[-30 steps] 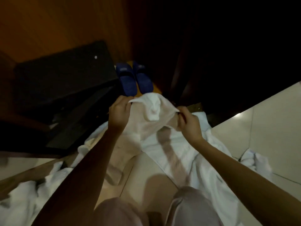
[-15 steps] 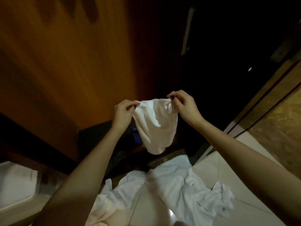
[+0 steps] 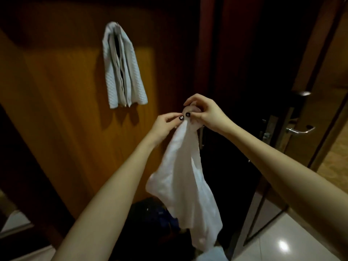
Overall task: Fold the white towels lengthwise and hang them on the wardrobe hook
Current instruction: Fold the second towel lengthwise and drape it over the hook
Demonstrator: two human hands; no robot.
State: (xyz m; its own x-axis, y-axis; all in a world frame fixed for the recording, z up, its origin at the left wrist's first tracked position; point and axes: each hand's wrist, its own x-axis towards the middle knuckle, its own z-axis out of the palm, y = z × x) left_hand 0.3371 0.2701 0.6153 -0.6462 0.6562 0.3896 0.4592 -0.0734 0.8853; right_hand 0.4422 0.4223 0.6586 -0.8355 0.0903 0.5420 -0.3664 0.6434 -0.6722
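White towel (image 3: 185,187) dangles in mid-air beside the wardrobe panel (image 3: 66,110), top edge bunched and pinched by left grip (image 3: 165,122) and right grip (image 3: 205,113) (thumbnails side by side), another folded towel (image 3: 122,66) already hanging on the hook (image 3: 117,24).

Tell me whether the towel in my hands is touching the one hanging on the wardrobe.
Apart. The head view shows bare wooden panel between the held towel and the hanging towel, up and left.

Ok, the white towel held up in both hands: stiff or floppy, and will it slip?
Probably floppy: the white towel hangs limp and bunched below the left hand and right hand. Likely light, since pinching fingers alone carry it. It should drape well, like the hung towel.
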